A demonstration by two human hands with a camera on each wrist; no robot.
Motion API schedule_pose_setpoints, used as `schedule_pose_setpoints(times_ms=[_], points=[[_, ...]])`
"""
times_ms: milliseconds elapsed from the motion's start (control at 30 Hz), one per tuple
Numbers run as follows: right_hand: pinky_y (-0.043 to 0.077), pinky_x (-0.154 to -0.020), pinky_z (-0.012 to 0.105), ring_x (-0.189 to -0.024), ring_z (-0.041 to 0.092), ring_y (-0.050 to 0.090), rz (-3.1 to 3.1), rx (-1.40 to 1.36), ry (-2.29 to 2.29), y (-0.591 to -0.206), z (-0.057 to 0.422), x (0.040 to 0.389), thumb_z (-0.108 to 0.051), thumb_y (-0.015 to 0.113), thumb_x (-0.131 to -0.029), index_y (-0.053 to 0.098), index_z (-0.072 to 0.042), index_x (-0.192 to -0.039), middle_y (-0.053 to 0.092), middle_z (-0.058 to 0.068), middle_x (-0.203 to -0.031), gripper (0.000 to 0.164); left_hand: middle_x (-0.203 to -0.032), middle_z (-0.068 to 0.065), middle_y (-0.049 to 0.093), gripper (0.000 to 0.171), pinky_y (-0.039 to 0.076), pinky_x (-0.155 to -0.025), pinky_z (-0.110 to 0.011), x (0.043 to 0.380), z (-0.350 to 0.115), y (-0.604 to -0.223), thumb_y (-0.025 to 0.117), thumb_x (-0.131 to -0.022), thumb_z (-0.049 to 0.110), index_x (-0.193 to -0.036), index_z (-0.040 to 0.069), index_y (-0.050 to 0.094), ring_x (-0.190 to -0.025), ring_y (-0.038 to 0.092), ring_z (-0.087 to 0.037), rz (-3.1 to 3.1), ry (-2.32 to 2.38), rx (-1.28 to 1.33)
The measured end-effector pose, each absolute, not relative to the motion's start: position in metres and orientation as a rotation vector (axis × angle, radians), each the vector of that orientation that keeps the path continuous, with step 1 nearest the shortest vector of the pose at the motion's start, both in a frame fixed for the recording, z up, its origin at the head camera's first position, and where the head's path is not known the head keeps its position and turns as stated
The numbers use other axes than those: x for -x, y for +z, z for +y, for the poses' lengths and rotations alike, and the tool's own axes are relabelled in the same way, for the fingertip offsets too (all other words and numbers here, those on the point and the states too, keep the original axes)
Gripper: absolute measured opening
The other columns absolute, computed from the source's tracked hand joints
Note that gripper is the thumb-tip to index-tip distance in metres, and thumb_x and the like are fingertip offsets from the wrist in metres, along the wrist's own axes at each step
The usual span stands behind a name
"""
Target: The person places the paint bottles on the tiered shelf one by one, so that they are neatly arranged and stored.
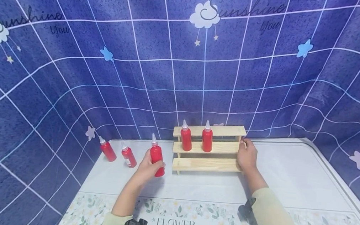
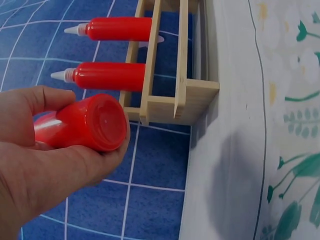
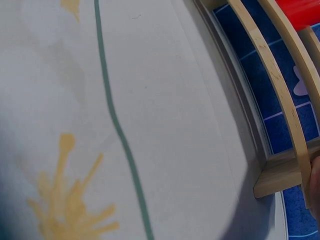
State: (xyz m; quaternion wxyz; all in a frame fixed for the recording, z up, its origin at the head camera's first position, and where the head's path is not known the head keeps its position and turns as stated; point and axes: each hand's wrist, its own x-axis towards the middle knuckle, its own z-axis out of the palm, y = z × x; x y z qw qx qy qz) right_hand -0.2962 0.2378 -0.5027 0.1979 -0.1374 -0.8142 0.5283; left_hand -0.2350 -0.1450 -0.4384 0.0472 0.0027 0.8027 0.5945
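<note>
Your left hand (image 1: 148, 168) curls fingers and thumb round a red squeeze bottle (image 1: 157, 155), nozzle-up, just left of the three-tier wooden rack (image 1: 207, 164), whose right end your right hand (image 1: 247, 156) grips, presumably to steady it beneath two standing bottles (image 1: 207, 140).

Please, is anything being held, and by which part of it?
The left hand grips a red cylindrical plastic bottle by its body; the right hand holds a three-tiered pale wooden rack by its right end.
</note>
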Motion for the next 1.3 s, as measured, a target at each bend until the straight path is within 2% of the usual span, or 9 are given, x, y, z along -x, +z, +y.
schedule_pose_setpoints(times_ms=[167, 367, 533, 733, 1067, 1167, 1300], points=[[0.037, -0.124, 0.060, -0.142, 0.049, 0.051, -2.273, 0.383, 1.476, -0.503, 0.238, 0.297, -0.025, 0.039, -0.112, 0.057, 0.004, -0.138, 0.058, 0.031, -0.146, 0.043, -0.129, -0.020, 0.062, 0.063, 0.058, -0.098, -0.039, 0.235, -0.140, -0.438, 0.068, -0.093, 0.012, -0.150, 0.005, 0.041, -0.110, 0.067, -0.025, 2.426, 1.853, -0.039], [0.037, -0.125, 0.060, -0.143, 0.049, 0.051, -2.266, 0.379, 1.472, -0.501, 0.239, 0.299, -0.023, 0.040, -0.112, 0.058, 0.004, -0.138, 0.058, 0.031, -0.146, 0.042, -0.120, -0.016, 0.067, 0.052, 0.059, -0.101, -0.040, 0.241, -0.132, -0.440, 0.071, -0.093, 0.009, -0.141, 0.006, 0.051, -0.108, 0.068, -0.020, 2.385, 1.909, -0.072], [0.038, -0.124, 0.060, -0.141, 0.049, 0.052, -2.264, 0.384, 1.466, -0.500, 0.239, 0.299, -0.024, 0.040, -0.112, 0.058, 0.004, -0.138, 0.059, 0.030, -0.146, 0.042, -0.116, -0.017, 0.070, 0.051, 0.063, -0.097, -0.037, 0.243, -0.128, -0.440, 0.070, -0.093, 0.005, -0.141, 0.004, 0.051, -0.098, 0.074, -0.016, 2.300, 1.981, -0.104], [0.037, -0.124, 0.060, -0.142, 0.050, 0.051, -2.257, 0.388, 1.471, -0.502, 0.239, 0.299, -0.025, 0.040, -0.112, 0.058, 0.004, -0.138, 0.058, 0.031, -0.146, 0.043, -0.117, -0.020, 0.071, 0.048, 0.064, -0.098, -0.040, 0.241, -0.124, -0.439, 0.065, -0.096, 0.004, -0.141, 0.002, 0.049, -0.099, 0.078, -0.021, 2.246, 2.007, -0.153], [0.039, -0.122, 0.061, -0.139, 0.050, 0.053, -2.254, 0.386, 1.471, -0.505, 0.238, 0.297, -0.024, 0.041, -0.111, 0.059, 0.004, -0.135, 0.060, 0.031, -0.143, 0.041, -0.107, -0.009, 0.069, 0.050, 0.064, -0.096, -0.037, 0.239, -0.117, -0.440, 0.059, -0.094, 0.001, -0.143, -0.003, 0.048, -0.095, 0.075, -0.017, 2.195, 2.008, -0.173], [0.039, -0.123, 0.060, -0.139, 0.049, 0.054, -2.258, 0.390, 1.470, -0.504, 0.238, 0.297, -0.025, 0.040, -0.112, 0.058, 0.004, -0.136, 0.060, 0.031, -0.143, 0.042, -0.109, -0.011, 0.067, 0.052, 0.064, -0.094, -0.035, 0.239, -0.115, -0.439, 0.059, -0.094, 0.002, -0.143, -0.002, 0.046, -0.095, 0.074, -0.016, 2.191, 2.001, -0.153], [0.040, -0.122, 0.060, -0.138, 0.050, 0.054, -2.266, 0.388, 1.462, -0.504, 0.237, 0.296, -0.024, 0.040, -0.112, 0.058, 0.005, -0.135, 0.060, 0.031, -0.143, 0.042, -0.117, -0.019, 0.063, 0.052, 0.063, -0.090, -0.035, 0.237, -0.112, -0.436, 0.059, -0.093, 0.003, -0.143, -0.002, 0.046, -0.096, 0.072, -0.016, 2.201, 2.000, -0.143]])
